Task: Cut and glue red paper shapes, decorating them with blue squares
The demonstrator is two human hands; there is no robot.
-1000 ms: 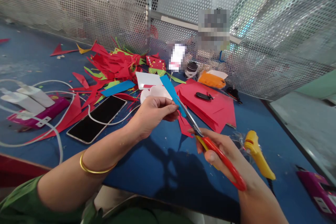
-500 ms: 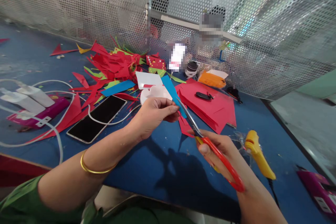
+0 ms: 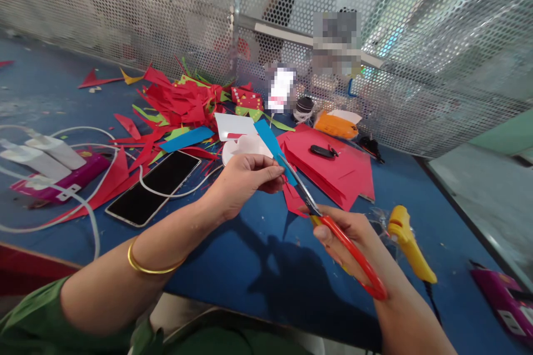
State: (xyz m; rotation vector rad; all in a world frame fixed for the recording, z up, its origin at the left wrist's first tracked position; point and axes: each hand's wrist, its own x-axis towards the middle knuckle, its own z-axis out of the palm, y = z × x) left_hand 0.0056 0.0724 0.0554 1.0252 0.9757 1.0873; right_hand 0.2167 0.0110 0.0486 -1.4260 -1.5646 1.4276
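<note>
My left hand [image 3: 254, 177], near the middle of the view, pinches a narrow blue paper strip [image 3: 267, 137] between thumb and fingers. The strip slants up and to the left from the fingertips. My right hand [image 3: 350, 241] is closed round the handles of red-handled scissors [image 3: 353, 252]. Their metal blades point up and left, lying against the strip's lower part beside my left fingertips. Whether the blades are parted is hard to tell. Below the hands lies the blue tabletop [image 3: 250, 266].
Red and green paper scraps [image 3: 187, 100] are heaped behind a dark phone [image 3: 154, 188] and white cables. A red paper stack [image 3: 333, 166] bears a small black object. At the right lie a yellow glue gun [image 3: 410, 244] and a purple box [image 3: 503, 299]. A mesh screen [image 3: 145, 11] stands behind.
The blue strip's upper end has tilted slightly left. The fingers of my right hand and the scissor handles have drawn slightly closer together. My left hand has hardly moved.
</note>
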